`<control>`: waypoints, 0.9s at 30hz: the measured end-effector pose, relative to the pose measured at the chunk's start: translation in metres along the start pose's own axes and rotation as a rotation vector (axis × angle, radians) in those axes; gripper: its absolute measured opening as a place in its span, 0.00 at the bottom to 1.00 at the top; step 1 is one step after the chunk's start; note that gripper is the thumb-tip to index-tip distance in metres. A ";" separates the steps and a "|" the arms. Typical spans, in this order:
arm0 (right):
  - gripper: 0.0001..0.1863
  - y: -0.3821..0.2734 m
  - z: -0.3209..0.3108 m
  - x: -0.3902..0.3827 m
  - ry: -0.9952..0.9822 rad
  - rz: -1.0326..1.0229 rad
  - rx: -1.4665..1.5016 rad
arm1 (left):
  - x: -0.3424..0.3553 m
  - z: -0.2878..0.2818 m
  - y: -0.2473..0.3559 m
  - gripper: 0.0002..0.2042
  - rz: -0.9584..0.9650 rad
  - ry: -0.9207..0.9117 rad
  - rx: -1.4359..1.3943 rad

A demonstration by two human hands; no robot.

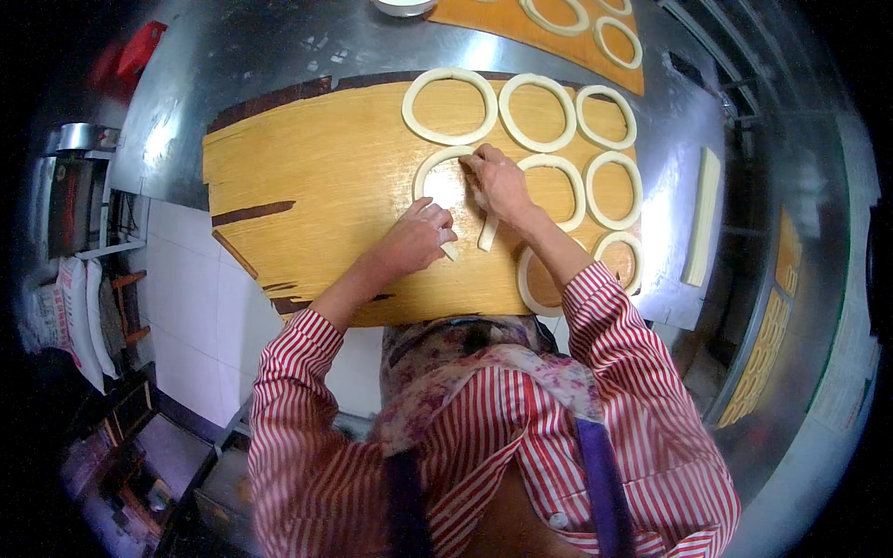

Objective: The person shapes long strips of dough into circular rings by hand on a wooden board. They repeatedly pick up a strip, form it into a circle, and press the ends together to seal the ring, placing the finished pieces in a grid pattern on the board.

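Observation:
A pale dough strip (431, 171) is bent into an arch on the yellow wooden board (312, 167), its two ends toward me and apart. My left hand (414, 240) is closed on the strip's left side, near that end. With fingers pinched, my right hand (502, 191) grips the top right of the arch, and the other end (487, 234) sticks out below it. Finished dough rings lie on the board to the right and beyond, such as one ring (406, 110) at the far side and another ring (587, 191) partly behind my right wrist.
The board rests on a shiny metal table (363, 58). A second board (484, 17) with more dough rings stands at the far side, near a white bowl (404, 7). A long pale dough strip (702, 219) lies on the right. White sacks (82, 312) are at the left.

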State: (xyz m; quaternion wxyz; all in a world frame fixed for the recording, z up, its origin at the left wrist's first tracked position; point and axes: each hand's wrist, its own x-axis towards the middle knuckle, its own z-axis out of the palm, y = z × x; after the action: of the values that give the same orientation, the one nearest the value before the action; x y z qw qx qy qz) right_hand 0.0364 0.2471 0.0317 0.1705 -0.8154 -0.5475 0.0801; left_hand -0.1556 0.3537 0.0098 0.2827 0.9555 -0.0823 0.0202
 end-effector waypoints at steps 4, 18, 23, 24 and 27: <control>0.14 0.003 -0.020 -0.020 -0.197 -0.105 0.143 | -0.002 0.000 -0.001 0.12 0.020 0.054 0.035; 0.16 -0.020 -0.026 -0.056 -0.247 0.152 0.493 | 0.014 -0.005 0.009 0.10 -0.442 0.315 -0.755; 0.16 -0.025 -0.018 -0.052 -0.236 0.497 0.860 | 0.017 -0.011 -0.011 0.11 -0.442 0.290 -0.949; 0.15 -0.024 -0.014 -0.052 -0.227 0.501 0.930 | 0.016 -0.010 -0.014 0.11 -0.465 0.287 -0.990; 0.13 -0.021 -0.002 -0.055 -0.195 0.505 0.984 | 0.018 -0.009 -0.016 0.10 -0.528 0.267 -1.028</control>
State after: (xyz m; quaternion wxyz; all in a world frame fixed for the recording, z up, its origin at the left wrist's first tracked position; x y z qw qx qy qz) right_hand -0.0020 0.2034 0.0385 0.4549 -0.7343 -0.2464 0.4393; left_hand -0.1355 0.3696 0.0102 0.7127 0.6733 0.1951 0.0267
